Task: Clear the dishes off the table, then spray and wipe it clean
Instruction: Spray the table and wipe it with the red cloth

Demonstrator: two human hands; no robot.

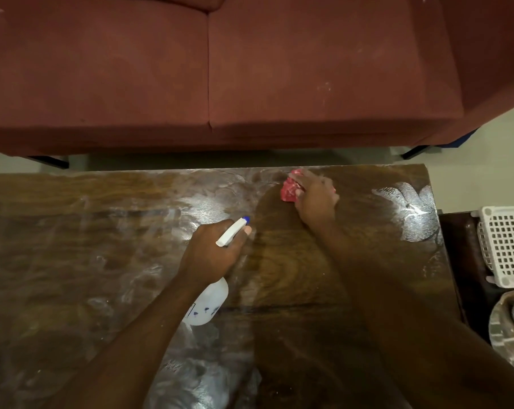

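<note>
The spray bottle is kept gripped in the left hand, fingers closed round its neck, ready for respraying. The red cloth is pressed flat under the right hand, fingers spread, near the worktop far edge, where wet streaks remain.

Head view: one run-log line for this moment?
phase: wiping | left hand: holds spray bottle | right hand: presses red cloth on table | table: streaky, no dishes visible

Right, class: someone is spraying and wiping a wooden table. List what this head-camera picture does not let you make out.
- Spray bottle label: blurred, partly behind the left hand's forearm.
- Red cloth: half covered by the right hand, shape unclear.
- Dishes at the right: cut off by the frame edge.
- White basket: cut off; contents unseen.
- Table: near and left edges out of frame.
</note>
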